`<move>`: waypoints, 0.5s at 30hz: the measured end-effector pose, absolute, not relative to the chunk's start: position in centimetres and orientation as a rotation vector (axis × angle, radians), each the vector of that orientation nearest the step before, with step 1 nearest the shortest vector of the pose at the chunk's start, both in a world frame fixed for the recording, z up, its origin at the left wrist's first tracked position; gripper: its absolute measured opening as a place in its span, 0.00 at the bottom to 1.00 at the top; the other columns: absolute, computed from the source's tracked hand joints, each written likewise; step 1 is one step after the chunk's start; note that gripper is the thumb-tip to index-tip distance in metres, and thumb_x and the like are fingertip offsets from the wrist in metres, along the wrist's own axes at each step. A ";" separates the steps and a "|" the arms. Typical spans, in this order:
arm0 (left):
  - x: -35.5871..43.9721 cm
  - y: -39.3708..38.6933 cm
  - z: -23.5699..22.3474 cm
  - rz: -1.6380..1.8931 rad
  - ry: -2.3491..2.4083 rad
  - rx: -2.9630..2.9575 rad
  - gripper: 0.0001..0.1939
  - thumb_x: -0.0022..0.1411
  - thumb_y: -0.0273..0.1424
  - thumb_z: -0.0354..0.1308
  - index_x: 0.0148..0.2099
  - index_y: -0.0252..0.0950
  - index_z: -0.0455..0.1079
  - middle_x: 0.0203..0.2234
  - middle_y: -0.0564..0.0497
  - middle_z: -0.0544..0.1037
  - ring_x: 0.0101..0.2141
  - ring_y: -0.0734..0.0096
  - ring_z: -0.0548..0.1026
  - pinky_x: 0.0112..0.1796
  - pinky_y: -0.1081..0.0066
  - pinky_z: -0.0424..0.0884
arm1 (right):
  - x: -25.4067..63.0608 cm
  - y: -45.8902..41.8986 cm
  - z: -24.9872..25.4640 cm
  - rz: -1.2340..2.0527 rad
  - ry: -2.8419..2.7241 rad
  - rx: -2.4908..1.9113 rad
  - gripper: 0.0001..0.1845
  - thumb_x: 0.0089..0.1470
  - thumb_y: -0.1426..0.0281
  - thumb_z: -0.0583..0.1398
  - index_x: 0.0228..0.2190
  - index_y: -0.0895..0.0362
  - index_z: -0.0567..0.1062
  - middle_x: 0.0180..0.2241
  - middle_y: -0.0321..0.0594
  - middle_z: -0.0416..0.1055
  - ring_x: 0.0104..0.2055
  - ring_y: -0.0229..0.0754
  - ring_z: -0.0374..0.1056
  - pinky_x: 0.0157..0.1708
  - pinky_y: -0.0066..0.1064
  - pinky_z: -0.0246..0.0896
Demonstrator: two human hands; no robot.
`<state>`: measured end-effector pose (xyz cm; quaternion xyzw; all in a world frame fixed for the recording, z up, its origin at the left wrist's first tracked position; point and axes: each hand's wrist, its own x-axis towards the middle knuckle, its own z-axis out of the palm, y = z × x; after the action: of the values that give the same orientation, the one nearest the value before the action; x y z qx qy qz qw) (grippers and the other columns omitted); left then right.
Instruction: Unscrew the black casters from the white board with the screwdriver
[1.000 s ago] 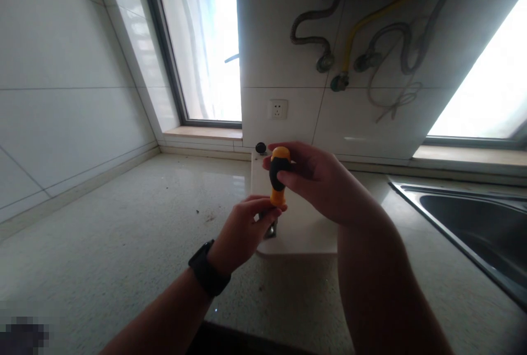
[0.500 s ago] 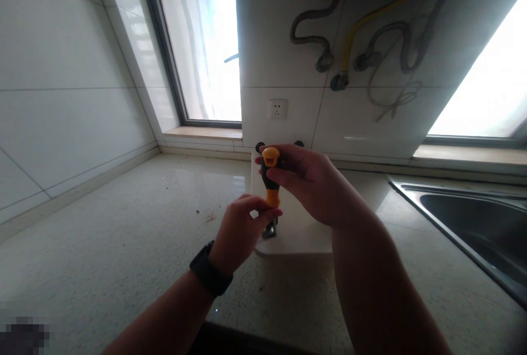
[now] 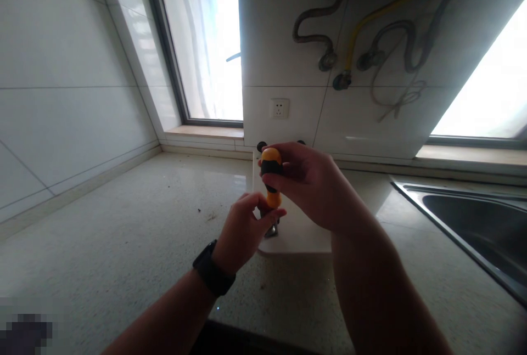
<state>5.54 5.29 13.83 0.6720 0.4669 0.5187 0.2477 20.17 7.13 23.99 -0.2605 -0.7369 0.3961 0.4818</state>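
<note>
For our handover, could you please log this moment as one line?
right hand: holds orange-black screwdriver handle; left hand: at its lower end; below: metal fitting, white panel

Location: a kitchen, by its fixtures. Pale speckled countertop (image 3: 164,245) spans the view; stainless sink (image 3: 473,229) set into it along the right edge, far rim close to the back edge. White tiled wall (image 3: 284,42) rises behind the back edge, dark joints between large tiles. Plumbing above: two flexible hoses, left (image 3: 317,13) and right (image 3: 411,42), plus a yellow pipe (image 3: 362,23) between them, each running down to a wall valve. Wall socket (image 3: 279,108) lower, above the back edge. Bright windows at left (image 3: 206,42) and right (image 3: 486,80), both with sills. Fixture at top: too dark to identify.
</note>
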 end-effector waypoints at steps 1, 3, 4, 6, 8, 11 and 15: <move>5.5 5.4 13.8 1.417 1.271 1.842 0.11 0.61 0.37 0.67 0.33 0.37 0.72 0.28 0.51 0.76 0.31 0.67 0.72 0.36 0.65 0.68 | 20.3 7.0 24.0 0.987 -1.833 -0.604 0.20 0.52 0.70 0.67 0.47 0.56 0.73 0.42 0.42 0.77 0.41 0.42 0.75 0.40 0.38 0.73; 5.4 5.5 13.7 1.414 1.281 1.868 0.10 0.61 0.37 0.67 0.34 0.37 0.72 0.29 0.51 0.76 0.32 0.67 0.72 0.35 0.65 0.69 | 20.4 6.8 23.8 1.029 -1.888 -0.530 0.19 0.56 0.71 0.62 0.50 0.56 0.71 0.44 0.43 0.75 0.45 0.43 0.74 0.43 0.39 0.72; 5.2 5.5 13.7 1.404 1.281 1.891 0.09 0.61 0.36 0.67 0.36 0.38 0.73 0.30 0.51 0.77 0.33 0.67 0.72 0.36 0.64 0.70 | 20.5 6.9 23.7 1.032 -1.897 -0.504 0.19 0.56 0.72 0.61 0.50 0.55 0.69 0.45 0.44 0.75 0.45 0.43 0.73 0.43 0.40 0.71; 4.9 5.5 13.9 1.370 1.254 1.943 0.07 0.63 0.34 0.65 0.42 0.39 0.75 0.36 0.49 0.78 0.38 0.65 0.74 0.41 0.63 0.71 | 20.5 7.1 23.5 0.962 -1.899 -0.526 0.18 0.58 0.73 0.57 0.50 0.54 0.66 0.46 0.43 0.73 0.45 0.43 0.72 0.43 0.40 0.70; 4.7 5.4 14.4 1.317 1.189 1.979 0.08 0.65 0.31 0.63 0.47 0.40 0.76 0.43 0.47 0.78 0.44 0.63 0.75 0.48 0.61 0.72 | 20.5 7.4 23.3 0.771 -1.899 -0.645 0.16 0.59 0.74 0.54 0.49 0.53 0.64 0.45 0.42 0.72 0.42 0.41 0.69 0.43 0.41 0.68; 4.6 5.3 15.0 1.243 1.098 1.960 0.09 0.67 0.28 0.60 0.48 0.41 0.78 0.47 0.47 0.79 0.48 0.64 0.77 0.51 0.61 0.72 | 20.6 7.8 23.2 0.461 -1.906 -0.835 0.15 0.57 0.75 0.53 0.46 0.53 0.65 0.43 0.41 0.69 0.41 0.42 0.65 0.44 0.42 0.64; 5.0 5.3 15.0 1.247 1.065 1.882 0.06 0.66 0.29 0.62 0.43 0.40 0.80 0.42 0.47 0.81 0.43 0.65 0.79 0.49 0.63 0.75 | 20.7 7.9 23.4 0.351 -1.919 -0.868 0.09 0.60 0.63 0.59 0.41 0.53 0.69 0.40 0.39 0.67 0.39 0.41 0.65 0.41 0.39 0.64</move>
<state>5.00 5.26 14.99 0.7149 0.4048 0.4739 0.3170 20.69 7.88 23.44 -0.3562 -0.7874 0.1441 0.4821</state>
